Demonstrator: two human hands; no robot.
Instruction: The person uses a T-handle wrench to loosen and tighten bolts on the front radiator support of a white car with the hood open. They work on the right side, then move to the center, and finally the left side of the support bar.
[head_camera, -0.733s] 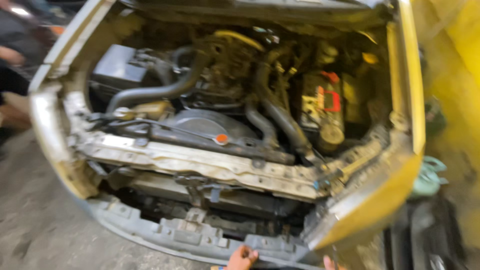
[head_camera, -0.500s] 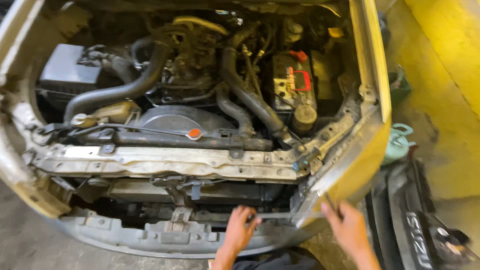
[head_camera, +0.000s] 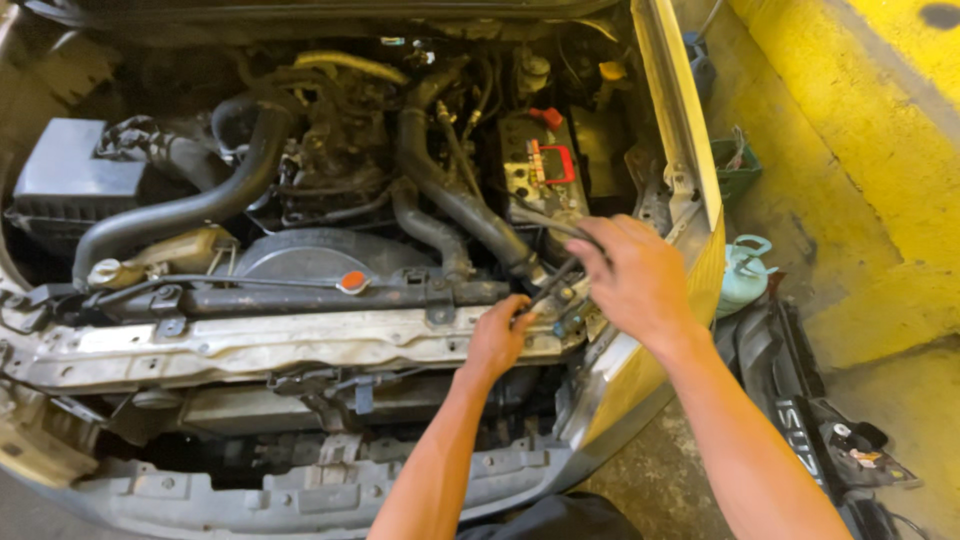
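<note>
Head view: the left hand (head_camera: 497, 338) closes its fingers on a thin black hose (head_camera: 552, 283), and the right hand (head_camera: 632, 277) pinches the same hose just above. Beyond the fingertips lie the battery (head_camera: 538, 168) and radiator hose (head_camera: 455, 195); below them, the metal crossmember (head_camera: 250, 345).

left hand (head_camera: 497, 337) curled shut; right hand (head_camera: 632, 275) fingers bent, pinching.

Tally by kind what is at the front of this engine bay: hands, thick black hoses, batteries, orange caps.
Hands: 2, the left hand and right hand
Thick black hoses: 2
Battery: 1
Orange cap: 1
Total: 6
</note>
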